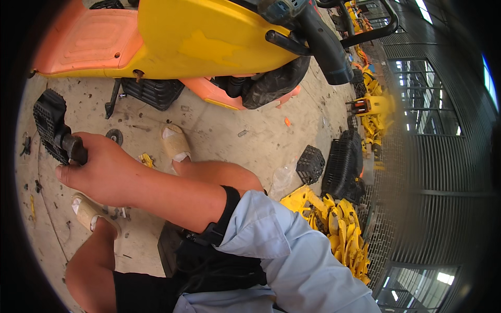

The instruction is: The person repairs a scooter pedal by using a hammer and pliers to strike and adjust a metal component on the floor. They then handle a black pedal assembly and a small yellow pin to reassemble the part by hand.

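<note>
My right hand (102, 169) reaches across to the far left side of the view, its fingers closed round the dark stem of a black foot pedal (49, 117). The pedal has a ribbed, treaded face and stands roughly upright above the fist, apart from the vehicle. Beyond it is a yellow and orange ride-on vehicle (182, 39). Under its side, a black ribbed part (153, 94) and a thin black lever (113, 99) show. A dark power tool (326, 49) rests against the vehicle near a black bar handle (378, 34). My left hand does not appear.
Yellow plastic pieces (339, 229) are heaped at the right, beside a black ribbed seat-like part (342, 167) and a black crate-like piece (310, 164). Small scraps and a round black disc (114, 136) lie on the concrete floor (219, 146) near my sandalled feet.
</note>
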Motion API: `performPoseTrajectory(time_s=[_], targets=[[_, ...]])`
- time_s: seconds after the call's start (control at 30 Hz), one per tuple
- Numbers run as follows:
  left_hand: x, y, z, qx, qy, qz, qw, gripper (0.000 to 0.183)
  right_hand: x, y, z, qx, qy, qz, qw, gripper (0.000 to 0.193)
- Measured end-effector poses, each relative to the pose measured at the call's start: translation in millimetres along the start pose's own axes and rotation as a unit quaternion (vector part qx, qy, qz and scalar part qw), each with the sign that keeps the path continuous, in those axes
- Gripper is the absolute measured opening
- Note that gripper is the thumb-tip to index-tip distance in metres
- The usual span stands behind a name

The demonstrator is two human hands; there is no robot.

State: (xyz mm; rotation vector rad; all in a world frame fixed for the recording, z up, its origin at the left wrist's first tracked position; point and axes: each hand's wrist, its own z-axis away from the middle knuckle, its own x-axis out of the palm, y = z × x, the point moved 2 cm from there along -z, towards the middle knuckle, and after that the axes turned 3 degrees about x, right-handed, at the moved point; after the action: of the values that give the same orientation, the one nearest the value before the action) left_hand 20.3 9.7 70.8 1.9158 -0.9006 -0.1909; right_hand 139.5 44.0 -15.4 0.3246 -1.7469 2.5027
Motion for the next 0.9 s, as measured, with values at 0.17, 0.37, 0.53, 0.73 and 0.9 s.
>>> performPoseTrajectory(time_s=[0.17, 0.37, 0.53, 0.73, 0.9], targets=[[0.3, -2.6, -0.4, -0.002, 0.000, 0.005, 1.000, 0.020, -0.2, -0.1, -1.8, 0.008, -0.009, 0.006, 1.000, 0.026], [0.2, -4.7, -0.5, -0.005, 0.000, 0.007, 1.000, 0.023, -1.1, -0.1, -3.0, 0.016, -0.007, -0.002, 1.000, 0.026], [-0.4, -4.8, -0.1, -0.004, 0.003, 0.013, 1.000, 0.025, 0.0, -0.7, -2.8, 0.007, -0.008, -0.003, 1.000, 0.026], [-0.8, -5.5, -1.3, -0.006, 0.000, 0.014, 1.000, 0.028, 0.0, -1.6, -2.8, 0.024, -0.014, 0.002, 1.000, 0.028], [2.6, -6.1, -2.6, -0.006, -0.001, 0.017, 1.000, 0.031, -1.6, -2.2, -0.3, 0.024, -0.007, -0.002, 1.000, 0.028]])
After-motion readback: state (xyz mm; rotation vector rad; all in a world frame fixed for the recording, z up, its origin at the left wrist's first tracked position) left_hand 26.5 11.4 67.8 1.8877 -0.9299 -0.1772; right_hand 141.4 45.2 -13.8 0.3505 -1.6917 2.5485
